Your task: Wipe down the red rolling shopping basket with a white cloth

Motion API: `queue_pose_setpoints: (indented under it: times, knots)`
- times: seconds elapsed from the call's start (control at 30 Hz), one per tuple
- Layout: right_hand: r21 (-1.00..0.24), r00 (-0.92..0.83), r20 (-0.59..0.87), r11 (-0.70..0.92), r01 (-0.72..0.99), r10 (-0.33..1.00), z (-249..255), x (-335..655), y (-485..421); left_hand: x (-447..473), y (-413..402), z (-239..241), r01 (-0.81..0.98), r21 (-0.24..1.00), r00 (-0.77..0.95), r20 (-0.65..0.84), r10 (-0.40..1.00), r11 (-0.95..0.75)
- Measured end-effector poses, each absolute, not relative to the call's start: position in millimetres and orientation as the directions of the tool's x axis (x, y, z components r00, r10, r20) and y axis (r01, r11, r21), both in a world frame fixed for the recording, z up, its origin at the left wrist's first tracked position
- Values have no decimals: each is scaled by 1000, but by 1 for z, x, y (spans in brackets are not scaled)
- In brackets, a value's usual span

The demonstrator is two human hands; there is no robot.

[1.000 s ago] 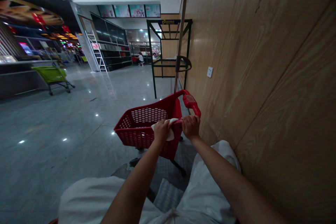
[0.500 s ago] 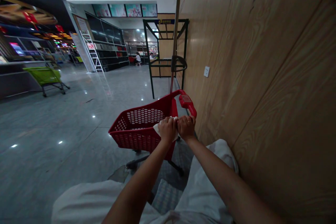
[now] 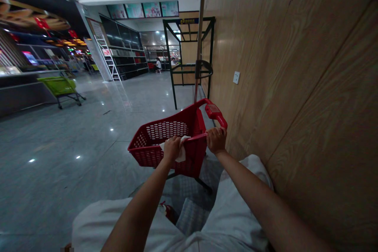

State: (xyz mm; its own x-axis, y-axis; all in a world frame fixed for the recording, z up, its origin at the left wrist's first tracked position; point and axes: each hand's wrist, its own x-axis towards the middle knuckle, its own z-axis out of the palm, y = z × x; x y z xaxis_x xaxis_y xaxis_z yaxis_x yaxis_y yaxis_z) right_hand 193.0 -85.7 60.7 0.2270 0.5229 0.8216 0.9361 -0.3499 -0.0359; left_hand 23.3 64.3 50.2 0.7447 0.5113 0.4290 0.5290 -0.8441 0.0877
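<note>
A red shopping cart (image 3: 165, 129) with a perforated basket stands in front of my knees, its handle end toward the wood wall. My left hand (image 3: 171, 149) is closed round a white cloth (image 3: 181, 154) and presses it over the basket's near rim. Part of the cloth hangs down the cart's outer side. With its fingers wrapped round the red rim by the handle's near end, my right hand (image 3: 216, 140) steadies the cart. A ring shows on one finger.
Wood panelling (image 3: 283, 67) with a wall socket (image 3: 236, 77) rises close on my right. Behind the cart are a pole (image 3: 200, 19) and a dark metal frame (image 3: 173, 75). A green cart (image 3: 60, 86), a ladder (image 3: 110, 61) and a seated person (image 3: 158, 65) are farther off.
My left hand has slid the cloth left along the near rim, away from my right hand. My right hand keeps its hold near the handle. The view has shifted slightly.
</note>
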Motion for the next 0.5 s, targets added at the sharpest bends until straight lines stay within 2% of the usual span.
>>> queue_pose_setpoints:
  times: [0.13,0.23,0.4,0.5]
  knots:
    - [-47,235,835,-361,931,498,61,188,-83,61,32,70,415,132,773,471,425,-900]
    - [-47,237,832,-362,931,502,61,188,-83,81,11,76,433,144,737,512,441,-890]
    - [36,168,797,-323,946,581,61,201,-88,66,28,64,416,66,793,463,397,-907]
    - [62,144,783,-307,950,605,61,213,-92,31,61,50,498,30,782,416,464,-867]
